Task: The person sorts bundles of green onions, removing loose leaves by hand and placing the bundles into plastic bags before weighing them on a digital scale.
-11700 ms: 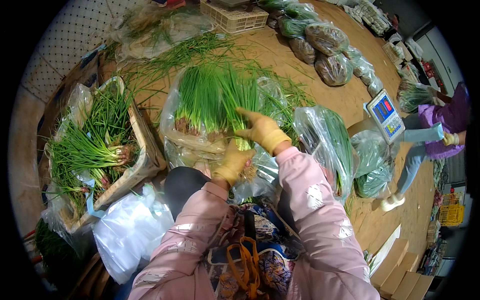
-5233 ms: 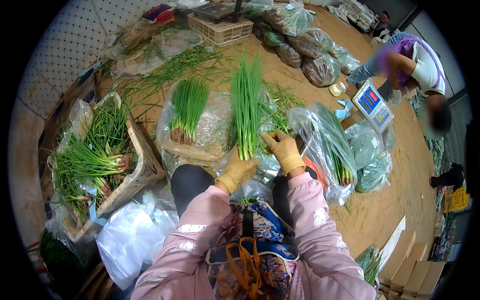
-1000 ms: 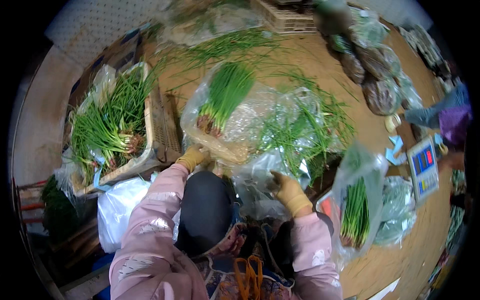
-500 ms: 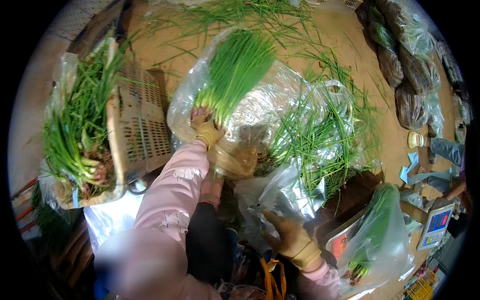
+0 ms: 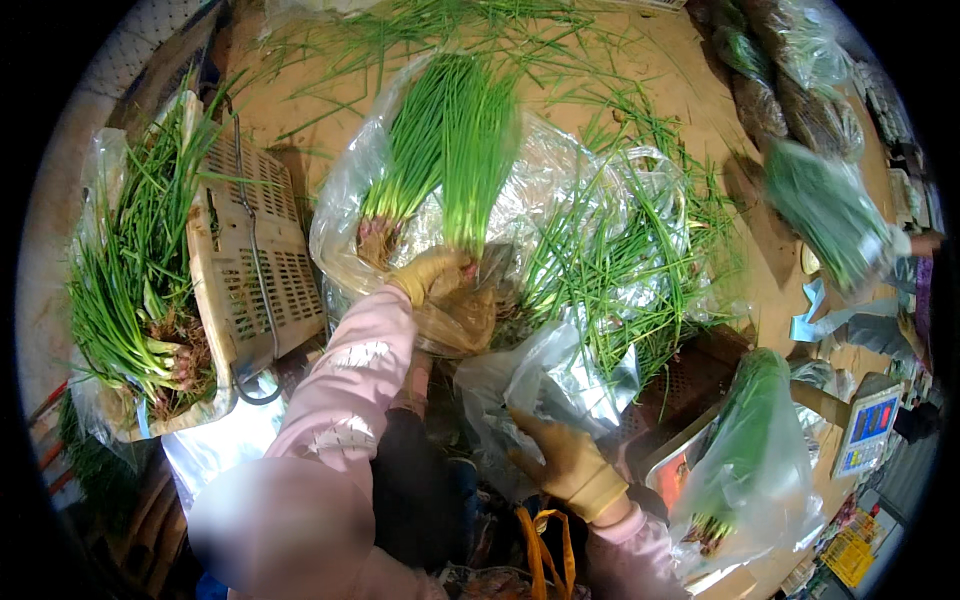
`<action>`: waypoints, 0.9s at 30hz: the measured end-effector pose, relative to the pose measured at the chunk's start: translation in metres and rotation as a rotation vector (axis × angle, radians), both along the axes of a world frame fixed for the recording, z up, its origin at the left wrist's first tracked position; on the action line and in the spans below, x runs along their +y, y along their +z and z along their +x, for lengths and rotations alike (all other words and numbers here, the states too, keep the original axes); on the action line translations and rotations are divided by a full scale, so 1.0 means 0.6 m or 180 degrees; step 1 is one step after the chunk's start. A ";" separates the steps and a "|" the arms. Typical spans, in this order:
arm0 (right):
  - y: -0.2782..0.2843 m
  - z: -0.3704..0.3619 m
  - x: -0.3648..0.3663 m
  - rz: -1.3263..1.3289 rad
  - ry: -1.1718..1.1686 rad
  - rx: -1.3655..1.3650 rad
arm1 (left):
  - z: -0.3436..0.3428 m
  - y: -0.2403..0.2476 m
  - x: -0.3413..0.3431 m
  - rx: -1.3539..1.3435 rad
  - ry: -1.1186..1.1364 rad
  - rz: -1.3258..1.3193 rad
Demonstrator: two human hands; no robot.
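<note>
My left hand, in a yellow glove, grips the root end of a bunch of green onions. Their leaves point away from me over a clear plastic bag spread on the table. A second bunch of green onions lies just left of it on the same plastic, its reddish roots by my wrist. My right hand, gloved too, is open, thumb and fingers apart, with nothing in it. It is beside a crumpled clear bag; whether they touch I cannot tell.
Loose green onions lie in a heap right of the middle. A tilted plastic crate with more green onions stands at left. A bagged bundle rests near a scale display. At right, a co-worker's hand holds another bagged bundle.
My left hand has shifted slightly right with one bunch, which now stands apart from the other. My right hand stays nearly in place. The co-worker's bagged bundle has come into view.
</note>
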State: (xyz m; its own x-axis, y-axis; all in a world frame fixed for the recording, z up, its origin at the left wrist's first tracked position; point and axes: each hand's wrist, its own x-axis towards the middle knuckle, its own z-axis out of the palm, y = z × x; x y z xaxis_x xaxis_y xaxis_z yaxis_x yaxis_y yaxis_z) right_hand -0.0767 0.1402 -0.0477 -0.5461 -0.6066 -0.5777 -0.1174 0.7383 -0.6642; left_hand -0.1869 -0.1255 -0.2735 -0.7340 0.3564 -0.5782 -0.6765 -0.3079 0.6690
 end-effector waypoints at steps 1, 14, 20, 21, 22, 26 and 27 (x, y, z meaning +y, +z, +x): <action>-0.011 0.003 0.010 -0.0092 -0.0372 0.0157 | -0.002 0.053 0.030 -0.0081 0.0111 -0.0060; 0.009 -0.027 -0.012 -0.2153 -0.3195 0.0313 | 0.125 0.338 0.136 0.1312 0.0346 -0.1541; 0.163 -0.032 -0.031 -0.1691 -0.3227 0.1065 | 0.187 0.489 0.187 0.2013 -0.0005 -0.2908; 0.175 -0.029 -0.028 -0.1589 -0.3103 0.1259 | 0.200 0.506 0.201 0.2159 0.0095 -0.3040; 0.184 -0.025 -0.022 -0.1479 -0.3087 0.1389 | 0.213 0.516 0.213 0.2205 0.0164 -0.3101; 0.167 -0.008 0.009 -0.1528 -0.3225 0.1373 | 0.262 0.512 0.258 0.2546 0.0641 -0.2725; 0.167 0.010 0.009 -0.1628 -0.3297 0.1179 | 0.282 0.519 0.264 0.2407 0.0692 -0.2568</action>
